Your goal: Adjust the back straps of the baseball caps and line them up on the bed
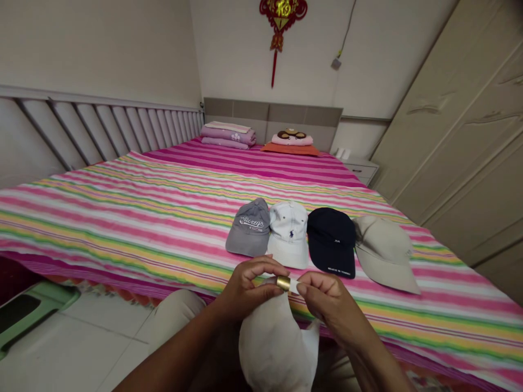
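A white cap (274, 343) hangs in front of me, its back strap and brass-coloured buckle (283, 283) uppermost. My left hand (254, 286) is closed, with thumb and fingers pinching the strap at the buckle's left side. On the other side, my right hand (322, 296) pinches the white strap end (293, 286) that sticks out of the buckle. Beyond my hands, a grey cap (248, 228), a white cap with a small dark emblem (287, 234), a navy cap (332, 239) and a beige cap (384, 251) lie in a row on the bed.
The bed carries a striped sheet (122, 212). Folded purple bedding (226, 135) and a pink-and-orange stack (292, 142) rest by the headboard (245, 111). A railing (106, 125) runs along the left, a wardrobe (461, 136) stands right. A green stool (44, 307) is at lower left.
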Available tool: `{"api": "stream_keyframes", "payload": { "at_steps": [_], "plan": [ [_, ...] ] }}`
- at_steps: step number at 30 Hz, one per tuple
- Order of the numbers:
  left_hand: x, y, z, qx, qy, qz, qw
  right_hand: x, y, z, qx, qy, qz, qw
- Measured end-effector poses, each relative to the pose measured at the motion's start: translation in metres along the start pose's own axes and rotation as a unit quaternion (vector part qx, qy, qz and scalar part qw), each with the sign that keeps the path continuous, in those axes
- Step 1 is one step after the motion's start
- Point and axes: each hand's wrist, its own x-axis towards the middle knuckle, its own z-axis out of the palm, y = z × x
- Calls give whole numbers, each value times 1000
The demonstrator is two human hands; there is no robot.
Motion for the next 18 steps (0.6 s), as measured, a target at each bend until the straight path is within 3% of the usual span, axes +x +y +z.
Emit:
{"api": "stream_keyframes", "payload": {
  "at_steps": [18],
  "plan": [
    [-3, -6, 7, -84, 4, -31, 996, 0, 5, 3, 97, -34, 7, 995]
  ]
}}
